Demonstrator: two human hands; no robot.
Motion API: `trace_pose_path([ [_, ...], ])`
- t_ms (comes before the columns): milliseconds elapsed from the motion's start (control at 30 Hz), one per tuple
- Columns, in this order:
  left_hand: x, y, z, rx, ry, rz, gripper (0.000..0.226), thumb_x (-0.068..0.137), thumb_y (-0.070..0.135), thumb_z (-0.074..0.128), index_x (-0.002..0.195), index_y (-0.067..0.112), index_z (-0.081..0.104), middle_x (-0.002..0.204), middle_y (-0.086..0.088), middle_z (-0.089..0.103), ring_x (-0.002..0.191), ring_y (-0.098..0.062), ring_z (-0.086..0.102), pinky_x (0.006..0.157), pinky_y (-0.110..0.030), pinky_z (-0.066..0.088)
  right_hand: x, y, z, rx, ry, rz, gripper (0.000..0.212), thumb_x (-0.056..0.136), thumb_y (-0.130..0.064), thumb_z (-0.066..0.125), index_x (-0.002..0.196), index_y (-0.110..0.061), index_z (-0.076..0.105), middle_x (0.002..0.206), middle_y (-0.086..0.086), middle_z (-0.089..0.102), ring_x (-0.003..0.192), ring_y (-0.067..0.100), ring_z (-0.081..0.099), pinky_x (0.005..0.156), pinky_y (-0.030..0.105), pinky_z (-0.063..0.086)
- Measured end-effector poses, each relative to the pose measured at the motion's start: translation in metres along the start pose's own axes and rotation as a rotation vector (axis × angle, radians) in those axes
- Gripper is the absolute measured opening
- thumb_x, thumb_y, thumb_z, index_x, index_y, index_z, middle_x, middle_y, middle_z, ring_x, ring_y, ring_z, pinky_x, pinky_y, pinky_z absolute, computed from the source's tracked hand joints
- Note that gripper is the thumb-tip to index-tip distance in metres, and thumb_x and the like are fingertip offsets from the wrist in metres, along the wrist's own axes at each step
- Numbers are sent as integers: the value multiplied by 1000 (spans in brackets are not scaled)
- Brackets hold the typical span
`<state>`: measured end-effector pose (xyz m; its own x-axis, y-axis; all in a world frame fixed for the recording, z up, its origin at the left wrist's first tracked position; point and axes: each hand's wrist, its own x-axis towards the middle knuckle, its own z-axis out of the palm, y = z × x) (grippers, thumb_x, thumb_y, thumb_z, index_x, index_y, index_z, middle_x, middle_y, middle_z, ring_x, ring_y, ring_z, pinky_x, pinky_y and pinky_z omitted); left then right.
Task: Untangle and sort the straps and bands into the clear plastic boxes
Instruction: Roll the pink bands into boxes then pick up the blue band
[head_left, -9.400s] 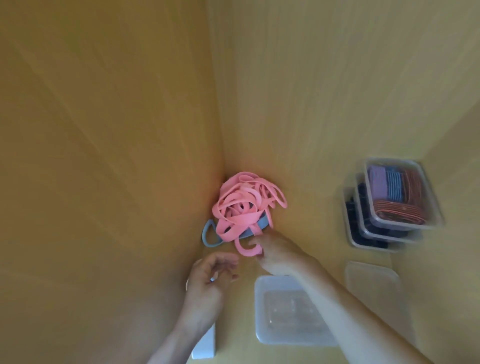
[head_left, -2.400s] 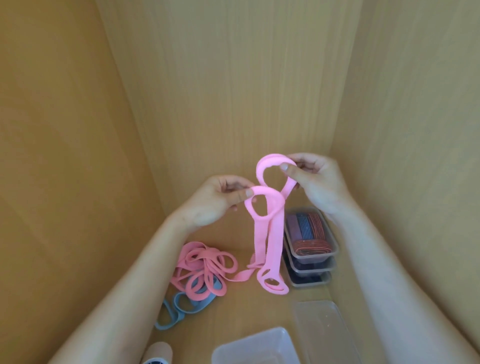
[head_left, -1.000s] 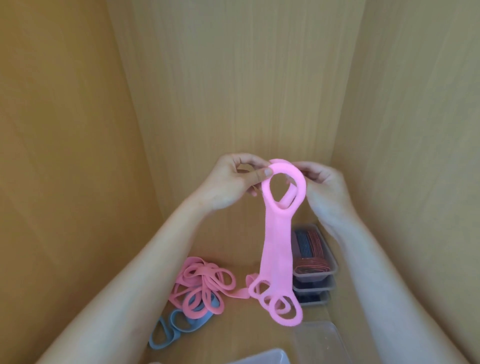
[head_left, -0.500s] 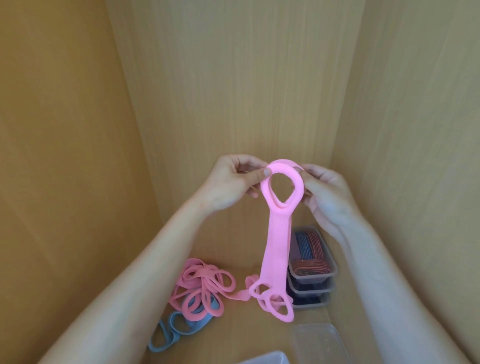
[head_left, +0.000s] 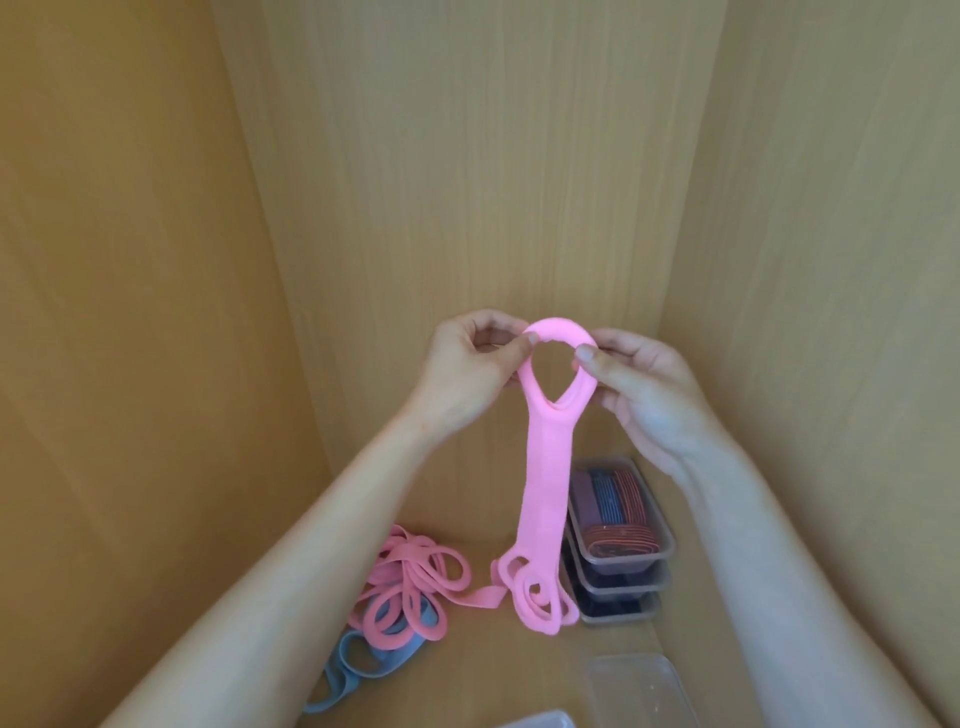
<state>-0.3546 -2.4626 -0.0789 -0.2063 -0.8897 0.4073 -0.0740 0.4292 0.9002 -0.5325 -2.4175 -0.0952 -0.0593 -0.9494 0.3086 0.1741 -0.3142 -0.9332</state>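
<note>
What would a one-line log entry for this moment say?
left hand: pinches pink band at top loop | right hand: pinches same loop | band: hangs, tail runs to pink pile | blue-grey band: partly under pile

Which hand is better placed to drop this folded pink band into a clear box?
Probably the right hand: both pinch the folded pink elastic band, but the stacked clear plastic boxes stand on its side.

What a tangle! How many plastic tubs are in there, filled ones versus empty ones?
Filled clear boxes, stacked at the right: 3
Empty clear pieces near the bottom edge, box or lid unclear: 2
Total: 5
</note>
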Motion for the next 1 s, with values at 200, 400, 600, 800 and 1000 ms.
trace_pose_path([
  [200, -2, -4, 5, 37, 32, 33, 28, 88, 10, 74, 93, 21, 50, 91, -11, 74, 69, -16, 64, 65, -34, 52, -1, 4, 1, 33, 55, -19, 22, 75, -22, 73, 95, -15, 75, 81, -4, 72, 80, 8, 63, 77, 29, 52],
  [400, 2, -6, 9, 368, 42, 122, 30, 83, 13, 74, 86, 29, 49, 82, 5, 70, 63, -12, 63, 63, -39, 57, -2, 4, 4, 27, 57, -16, 28, 74, -23, 74, 99, -11, 72, 81, -4, 72, 77, 8, 63, 76, 32, 51],
  [600, 2, -2, 12, 379, 90, 98, 23, 81, 14, 69, 86, 29, 51, 79, 8, 75, 73, -11, 71, 66, -44, 59, -1, 6, 2, 32, 47, -32, 28, 71, -23, 76, 97, -12, 72, 83, -2, 72, 77, 10, 63, 78, 31, 48],
  [800, 2, 3, 12, 310, 129, 62, 26, 78, 6, 74, 84, 24, 56, 77, 2, 74, 70, -12, 72, 64, -41, 61, 1, 8, -3, 109, 6, -2, 61, 49, -36, 95, 99, -9, 71, 86, 6, 73, 73, 24, 71, 73, 35, 59],
  [1000, 6, 2, 7, 328, 122, 62, 26, 79, 7, 75, 83, 25, 57, 78, 2, 73, 72, -14, 72, 66, -38, 60, 0, 6, 1, 45, 17, -4, 39, 70, -17, 78, 105, -4, 67, 88, 13, 76, 76, 25, 72, 78, 39, 58],
])
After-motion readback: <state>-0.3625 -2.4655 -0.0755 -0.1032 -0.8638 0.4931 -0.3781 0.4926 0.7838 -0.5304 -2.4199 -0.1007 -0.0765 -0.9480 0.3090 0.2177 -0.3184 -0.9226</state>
